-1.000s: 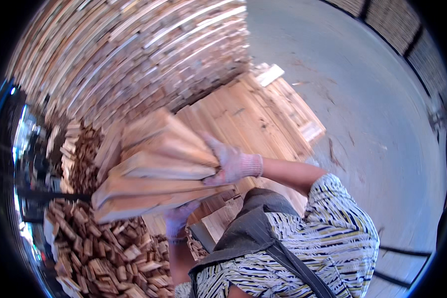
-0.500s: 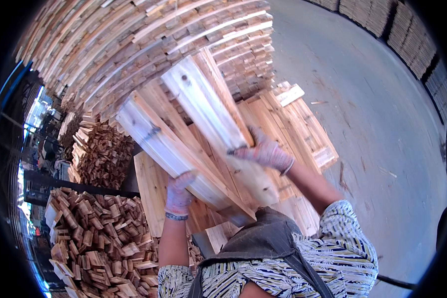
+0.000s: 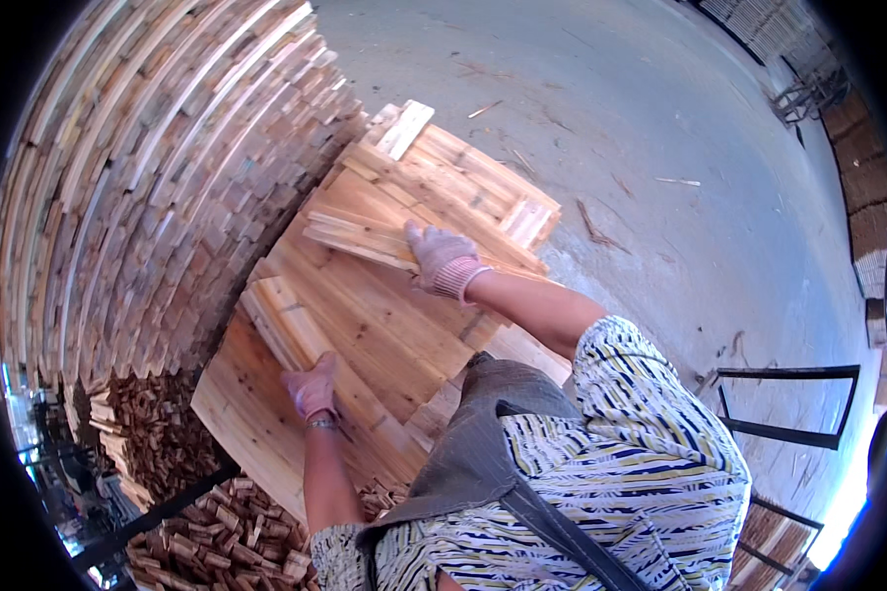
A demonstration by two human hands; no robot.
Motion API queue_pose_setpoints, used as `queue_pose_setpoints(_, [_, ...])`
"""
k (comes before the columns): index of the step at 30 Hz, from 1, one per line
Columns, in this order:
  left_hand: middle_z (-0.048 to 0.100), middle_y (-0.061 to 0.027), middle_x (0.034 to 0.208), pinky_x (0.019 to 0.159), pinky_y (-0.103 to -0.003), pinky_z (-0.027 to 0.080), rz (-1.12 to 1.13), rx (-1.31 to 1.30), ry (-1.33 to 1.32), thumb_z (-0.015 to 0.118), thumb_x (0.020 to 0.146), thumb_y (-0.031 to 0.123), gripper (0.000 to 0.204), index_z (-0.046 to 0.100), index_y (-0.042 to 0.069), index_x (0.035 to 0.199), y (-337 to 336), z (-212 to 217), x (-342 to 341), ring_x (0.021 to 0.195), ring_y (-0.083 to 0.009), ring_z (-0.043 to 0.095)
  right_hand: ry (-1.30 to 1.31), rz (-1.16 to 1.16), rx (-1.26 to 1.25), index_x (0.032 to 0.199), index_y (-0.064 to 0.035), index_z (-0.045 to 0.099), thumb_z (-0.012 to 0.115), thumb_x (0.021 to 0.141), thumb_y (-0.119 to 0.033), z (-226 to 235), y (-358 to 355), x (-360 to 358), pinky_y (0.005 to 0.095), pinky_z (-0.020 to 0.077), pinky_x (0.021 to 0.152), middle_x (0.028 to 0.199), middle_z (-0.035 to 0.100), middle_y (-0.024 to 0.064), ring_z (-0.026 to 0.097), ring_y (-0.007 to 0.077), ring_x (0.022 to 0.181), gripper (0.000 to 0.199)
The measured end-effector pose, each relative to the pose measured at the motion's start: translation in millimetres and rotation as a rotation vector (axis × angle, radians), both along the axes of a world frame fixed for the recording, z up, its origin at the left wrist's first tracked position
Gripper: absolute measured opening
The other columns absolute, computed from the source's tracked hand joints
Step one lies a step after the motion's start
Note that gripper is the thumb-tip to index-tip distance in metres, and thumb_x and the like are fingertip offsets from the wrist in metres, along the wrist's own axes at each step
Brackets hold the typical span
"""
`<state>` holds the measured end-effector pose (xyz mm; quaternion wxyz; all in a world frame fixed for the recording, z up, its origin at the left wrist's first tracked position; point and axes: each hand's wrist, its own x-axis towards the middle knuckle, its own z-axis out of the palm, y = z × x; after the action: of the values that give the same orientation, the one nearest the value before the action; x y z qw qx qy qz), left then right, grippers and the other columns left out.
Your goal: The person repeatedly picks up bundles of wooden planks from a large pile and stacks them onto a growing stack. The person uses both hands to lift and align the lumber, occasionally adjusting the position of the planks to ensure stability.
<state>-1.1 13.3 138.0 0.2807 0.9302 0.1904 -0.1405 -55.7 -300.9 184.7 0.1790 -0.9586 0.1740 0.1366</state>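
Both hands wear light knitted gloves and are over a low stack of wooden boards [image 3: 365, 315]. My left hand [image 3: 311, 386] is closed on the edge of a narrow wooden board [image 3: 291, 320] at the stack's left side. Toward the far side, my right hand [image 3: 442, 258] grips the near end of another wooden board [image 3: 360, 239], its fingers curled over the top. This board lies at an angle across the wider ones. My right fingertips are partly hidden.
A tall pile of planks [image 3: 158, 187] rises at the left, close to the stack. Small wood offcuts [image 3: 227, 537] are heaped at the lower left. Scraps lie on the grey floor [image 3: 601, 128], and a dark metal frame [image 3: 788, 406] is at the right.
The two boards, earlier raised and tilted in my hands, are now down on the stack. My hands are lower and farther apart, and the view has swung to the right.
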Motion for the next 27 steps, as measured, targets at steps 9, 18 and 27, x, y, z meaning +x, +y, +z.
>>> queue_pose_setpoints(9, [0.049,-0.0339,0.141,0.111,-0.042,0.041,-0.016,0.012,-0.021,0.088,0.067,0.042,0.109,0.032,-0.013,0.144,16.0,-16.0,-0.2,0.131,-0.0438,0.051,-0.188,-0.232,1.003,0.153,0.0056,0.034,0.086,0.077,-0.034,1.4,-157.1,16.2,0.0343,0.0486,0.102,0.135,0.061,0.0193,0.061,0.0243,0.122,0.1])
queue_pose_setpoints(18, [0.053,-0.0331,0.139,0.108,-0.042,0.043,-0.021,0.122,-0.014,0.083,0.067,0.049,0.11,0.033,-0.01,0.146,6.2,-9.2,-0.4,0.128,-0.0427,0.055,-0.129,-0.316,1.308,0.156,0.0059,0.024,0.08,0.084,-0.038,-91.0,-220.3,65.8,0.034,0.0371,0.114,0.144,0.055,0.0184,0.055,0.0253,0.13,0.102])
queue_pose_setpoints(27, [0.053,-0.0343,0.138,0.107,-0.042,0.044,0.014,0.109,0.017,0.084,0.068,0.046,0.108,0.033,-0.011,0.145,-1.1,-3.3,2.8,0.128,-0.0425,0.055,-0.004,-0.13,-0.043,0.154,-0.0082,0.033,0.081,0.076,-0.042,2.4,-128.9,72.1,0.0455,0.047,0.104,0.141,0.049,0.0272,0.051,0.0372,0.132,0.097])
